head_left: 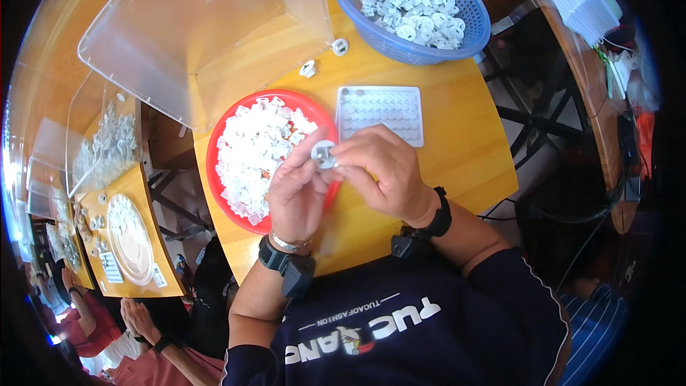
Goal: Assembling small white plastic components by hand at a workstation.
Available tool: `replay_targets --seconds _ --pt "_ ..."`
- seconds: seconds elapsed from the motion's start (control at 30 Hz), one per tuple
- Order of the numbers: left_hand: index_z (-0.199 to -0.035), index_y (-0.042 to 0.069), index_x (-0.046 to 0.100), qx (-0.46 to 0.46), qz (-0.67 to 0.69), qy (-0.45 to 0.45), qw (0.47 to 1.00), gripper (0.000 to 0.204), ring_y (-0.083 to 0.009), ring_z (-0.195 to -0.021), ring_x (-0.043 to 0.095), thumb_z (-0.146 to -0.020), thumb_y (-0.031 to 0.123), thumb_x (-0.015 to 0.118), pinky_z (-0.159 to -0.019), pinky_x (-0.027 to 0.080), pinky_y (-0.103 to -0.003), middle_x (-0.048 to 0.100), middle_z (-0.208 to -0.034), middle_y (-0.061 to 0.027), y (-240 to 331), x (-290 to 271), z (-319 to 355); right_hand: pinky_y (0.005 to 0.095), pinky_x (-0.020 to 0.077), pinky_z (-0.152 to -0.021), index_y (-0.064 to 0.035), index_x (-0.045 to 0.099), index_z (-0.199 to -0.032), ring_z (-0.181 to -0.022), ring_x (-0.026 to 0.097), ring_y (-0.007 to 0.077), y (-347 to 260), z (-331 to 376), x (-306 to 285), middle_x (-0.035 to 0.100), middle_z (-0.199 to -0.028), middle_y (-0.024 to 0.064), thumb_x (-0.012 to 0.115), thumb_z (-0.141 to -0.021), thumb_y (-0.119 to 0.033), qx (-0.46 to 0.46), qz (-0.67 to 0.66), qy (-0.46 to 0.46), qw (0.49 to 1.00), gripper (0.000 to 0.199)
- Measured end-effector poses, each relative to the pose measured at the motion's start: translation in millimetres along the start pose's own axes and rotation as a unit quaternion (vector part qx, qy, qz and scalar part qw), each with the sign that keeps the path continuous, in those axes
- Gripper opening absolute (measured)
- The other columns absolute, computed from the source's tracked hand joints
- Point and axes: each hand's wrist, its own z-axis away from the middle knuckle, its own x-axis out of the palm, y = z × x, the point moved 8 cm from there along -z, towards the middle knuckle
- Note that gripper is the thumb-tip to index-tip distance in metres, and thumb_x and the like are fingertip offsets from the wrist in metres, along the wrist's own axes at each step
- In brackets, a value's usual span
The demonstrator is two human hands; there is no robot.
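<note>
My left hand holds a round white plastic part upright between thumb and fingers, its recessed side showing. My right hand is closed in a pinch at the part's right edge. Whatever lies between those fingertips is too small or hidden to tell. Beneath my left hand is a red round tray heaped with small white plastic pieces. Just beyond my right hand lies a white tray with rows of small pockets.
A blue basket of round white parts stands at the far right. Two loose white parts lie beside a large clear plastic bin. Another person's hands and worktable are at the left; a wooden table edge is at right.
</note>
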Motion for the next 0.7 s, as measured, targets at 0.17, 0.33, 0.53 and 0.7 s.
replay_targets --seconds 0.17,0.33,0.53,0.7 --pt "-0.139 -0.006 0.045 0.0 0.019 -0.01 1.0 0.051 -0.0239 -0.113 0.059 -0.093 0.011 0.056 -0.097 0.047 -0.04 0.062 -0.124 -0.0166 1 -1 1 0.0357 0.0523 -0.07 -0.0051 0.061 -0.092 -0.083 0.064 0.028 -3 0 1 0.067 -0.093 0.0086 0.072 -0.074 0.0 -0.017 0.017 -0.01 1.0 0.022" --pt "-0.138 -0.006 0.047 0.01 -0.038 0.031 0.999 0.049 -0.0233 -0.113 0.059 -0.092 0.01 0.056 -0.099 0.045 -0.037 0.062 -0.124 -0.0161 5 4 1 0.035 0.0526 -0.071 -0.0054 0.061 -0.094 -0.087 0.065 0.0268 -8 -1 2 0.068 -0.095 0.0086 0.074 -0.074 -0.002 -0.037 0.018 -0.016 0.999 0.025" --pt "-0.136 -0.006 0.049 0.006 -0.032 0.028 0.999 0.048 -0.0223 -0.114 0.06 -0.092 0.011 0.056 -0.1 0.044 -0.035 0.063 -0.124 -0.0173 2 -6 4 0.0348 0.0523 -0.073 -0.0061 0.061 -0.095 -0.091 0.065 0.0261 -12 3 9 0.068 -0.098 0.0078 0.075 -0.074 -0.003 -0.041 0.047 -0.034 0.997 0.025" --pt "-0.135 -0.006 0.049 0.023 -0.046 0.039 0.998 0.046 -0.0239 -0.116 0.059 -0.093 0.012 0.055 -0.101 0.044 -0.035 0.062 -0.125 -0.0194 4 -1 3 0.0355 0.0523 -0.075 -0.006 0.061 -0.095 -0.093 0.064 0.0269 -13 4 9 0.068 -0.1 0.0084 0.074 -0.074 -0.003 -0.04 0.053 -0.039 0.997 0.026"
